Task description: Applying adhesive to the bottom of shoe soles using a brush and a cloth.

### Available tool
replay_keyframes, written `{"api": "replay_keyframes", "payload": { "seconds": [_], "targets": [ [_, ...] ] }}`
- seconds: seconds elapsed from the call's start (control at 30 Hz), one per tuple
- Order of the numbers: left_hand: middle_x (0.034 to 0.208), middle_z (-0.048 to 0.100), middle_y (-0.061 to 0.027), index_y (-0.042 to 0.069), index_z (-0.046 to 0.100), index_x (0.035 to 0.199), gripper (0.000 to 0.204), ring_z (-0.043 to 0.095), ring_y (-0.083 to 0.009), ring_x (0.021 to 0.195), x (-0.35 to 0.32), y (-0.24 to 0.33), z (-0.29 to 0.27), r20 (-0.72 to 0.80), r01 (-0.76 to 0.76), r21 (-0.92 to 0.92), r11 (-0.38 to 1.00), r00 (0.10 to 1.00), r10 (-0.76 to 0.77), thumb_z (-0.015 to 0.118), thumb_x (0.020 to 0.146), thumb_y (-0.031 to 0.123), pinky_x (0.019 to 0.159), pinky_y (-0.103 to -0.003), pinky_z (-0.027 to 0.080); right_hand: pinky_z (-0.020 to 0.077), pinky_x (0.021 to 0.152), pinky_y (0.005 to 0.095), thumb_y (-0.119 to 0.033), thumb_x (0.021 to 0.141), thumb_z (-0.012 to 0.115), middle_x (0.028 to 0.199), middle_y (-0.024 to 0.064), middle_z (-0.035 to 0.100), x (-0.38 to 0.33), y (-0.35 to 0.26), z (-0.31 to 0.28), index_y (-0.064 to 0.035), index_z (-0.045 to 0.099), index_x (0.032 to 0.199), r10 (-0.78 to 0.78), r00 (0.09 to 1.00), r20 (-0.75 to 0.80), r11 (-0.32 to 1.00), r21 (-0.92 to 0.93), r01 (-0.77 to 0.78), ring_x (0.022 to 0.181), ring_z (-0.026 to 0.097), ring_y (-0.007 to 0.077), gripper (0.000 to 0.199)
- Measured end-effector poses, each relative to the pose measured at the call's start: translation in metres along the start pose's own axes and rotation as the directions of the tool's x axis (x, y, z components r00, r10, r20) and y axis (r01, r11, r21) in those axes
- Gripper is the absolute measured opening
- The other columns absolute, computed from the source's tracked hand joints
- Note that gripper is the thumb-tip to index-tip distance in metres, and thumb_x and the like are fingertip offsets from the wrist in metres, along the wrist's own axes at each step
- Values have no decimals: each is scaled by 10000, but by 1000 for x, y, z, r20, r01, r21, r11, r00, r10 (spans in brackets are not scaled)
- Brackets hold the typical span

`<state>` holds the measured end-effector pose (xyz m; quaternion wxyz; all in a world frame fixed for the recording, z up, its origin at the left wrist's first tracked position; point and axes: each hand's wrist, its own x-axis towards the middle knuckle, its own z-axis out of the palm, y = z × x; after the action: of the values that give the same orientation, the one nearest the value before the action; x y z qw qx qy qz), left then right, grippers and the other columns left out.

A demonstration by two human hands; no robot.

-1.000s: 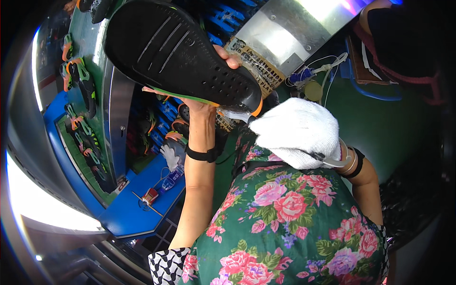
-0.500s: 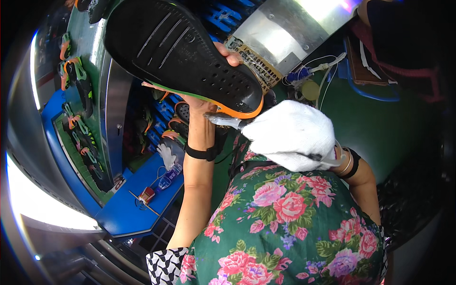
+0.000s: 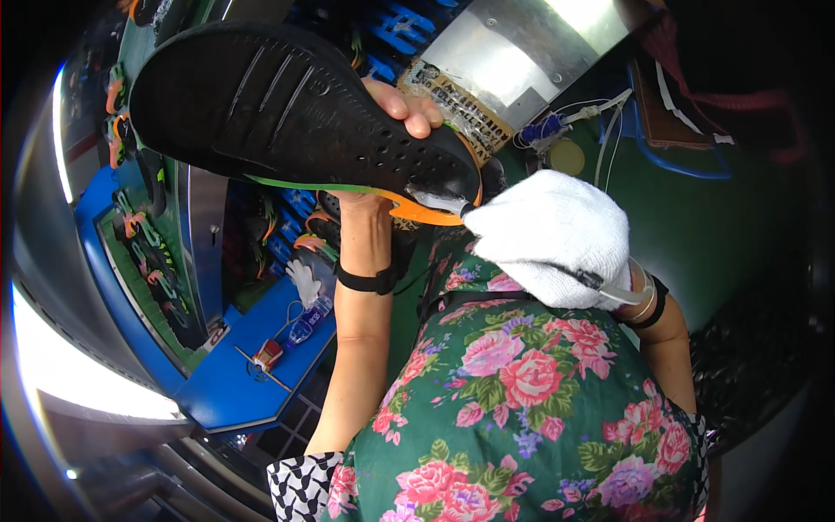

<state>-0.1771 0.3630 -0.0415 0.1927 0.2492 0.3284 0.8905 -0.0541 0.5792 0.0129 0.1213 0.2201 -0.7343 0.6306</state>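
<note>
My left hand (image 3: 402, 106) is bare and closed round a large black shoe sole (image 3: 287, 109) with an orange and green rim. Its fingers curl over the far edge; the wrist shows below the near edge. The sole has raised lines at its broad end and small holes towards its narrower end. My right hand (image 3: 557, 239) is covered in white knitted fabric and closed on a brush (image 3: 440, 203) with a pale shaft. The brush's dark tip lies against the sole's narrow end, by a shiny wet-looking patch. The right fingers are hidden under the fabric.
Several colourful shoe parts (image 3: 156, 278) lie in the green-and-blue machine at left. A blue ledge (image 3: 235, 383) holds a bottle (image 3: 300, 331), a white glove (image 3: 303, 283) and a small red item (image 3: 268, 355). A metal panel (image 3: 500, 56) stands beyond, near a blue spool (image 3: 544, 129).
The shoe sole has shifted left and tilted, its broad end lower. The brush has moved from beside my left wrist onto the sole's narrow end, my right hand shifting slightly right.
</note>
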Motion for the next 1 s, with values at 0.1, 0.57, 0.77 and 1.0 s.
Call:
{"api": "replay_keyframes", "payload": {
  "seconds": [0.1, 0.57, 0.77, 1.0],
  "targets": [
    [991, 681, -170, -64, 629, 1117, 674, 694, -304, 925, -1, -1, -2, 22, -6, 3, 1000, 1000, 5, 648, 927, 582, 917, -459, 512, 574, 676, 334, -59, 744, 807, 976, 55, 769, -4, 1, 3, -126, 780, 946, -65, 998, 16, 995, -76, 67, 799, 711, 230, 215],
    [955, 685, -166, -50, 628, 1103, 703, 682, -305, 924, -6, -2, -1, -54, 15, 10, 1000, 998, -15, 646, 909, 625, 912, -449, 509, 578, 738, 367, 20, 670, 807, 956, 111, 771, 2, -8, -10, -79, 774, 860, 116, 990, 76, 989, 83, -122, 867, 736, 274, 216],
    [959, 679, -161, -53, 620, 1111, 720, 679, -293, 908, -3, -6, 3, -46, 72, -25, 997, 996, -73, 641, 908, 637, 899, -440, 506, 566, 696, 345, -1, 690, 805, 940, 77, 771, -1, -2, 1, -99, 779, 876, 28, 1000, -6, 999, -40, -28, 813, 720, 244, 212],
    [1021, 632, -140, -28, 623, 1118, 568, 663, -271, 916, 0, -5, 13, -41, 115, -48, 992, 992, -117, 608, 974, 521, 883, -470, 505, 565, 692, 331, -2, 721, 801, 879, 61, 762, 2, 11, -7, -91, 781, 863, 146, 988, 50, 958, 242, -154, 764, 709, 228, 170]
  ]
}}
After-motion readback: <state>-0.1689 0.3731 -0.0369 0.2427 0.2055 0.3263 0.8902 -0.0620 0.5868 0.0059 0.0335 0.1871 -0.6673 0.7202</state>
